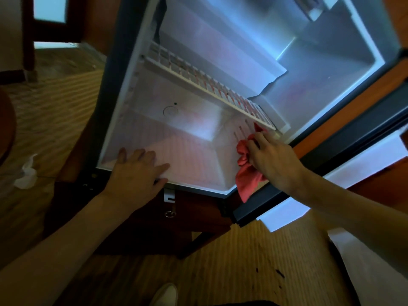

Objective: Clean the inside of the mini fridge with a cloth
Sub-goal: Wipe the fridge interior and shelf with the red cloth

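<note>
Head view: the fridge (123, 120) stands open and fills the upper middle of the picture, its white inside lit from within. All places below are given from the fridge.

The left hand (136, 171) lies flat on the fridge floor at its front lip, fingers straight and spread, palm down, holding nothing. The right hand (271, 160) is at the fridge's lower right inner wall, near the front edge, with its fingers curled round a red cloth (247, 173). The cloth is bunched under that hand and pressed against the wall; its upper tip reaches up toward the right end of the shelf (209, 85), and its lower end hangs down over the fridge's front rim. The two hands are well apart, one at each side of the lower compartment.

The shelf, a white wire rack, runs across the fridge from the left wall to the right wall, above both hands. A small round mark (170, 111) shows on the back wall below the shelf.

The door (331, 164) hangs open to the right of the fridge, its dark edge passing just behind the right wrist.

On the striped carpet (61, 107) to the left of the fridge lies a white spray bottle (26, 173). The fridge sits on a dark wooden cabinet (154, 226).
</note>
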